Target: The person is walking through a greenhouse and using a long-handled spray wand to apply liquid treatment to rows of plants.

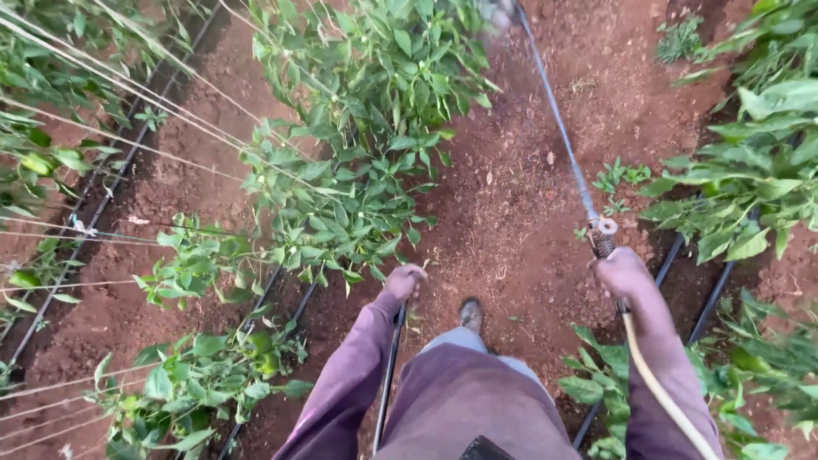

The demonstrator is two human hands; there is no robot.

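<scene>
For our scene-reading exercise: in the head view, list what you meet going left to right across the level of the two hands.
Drip lines → pepper plants → left hand → shoe → right hand holding the spray lance → black pipes → leafy plants.

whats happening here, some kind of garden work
A person stands on red soil between rows of leafy green plants. The right hand grips a long spray lance pointed ahead, with a yellowish hose trailing back from it. The left hand holds a thin dark rod at the person's side. Black drip lines run along the rows.
</scene>
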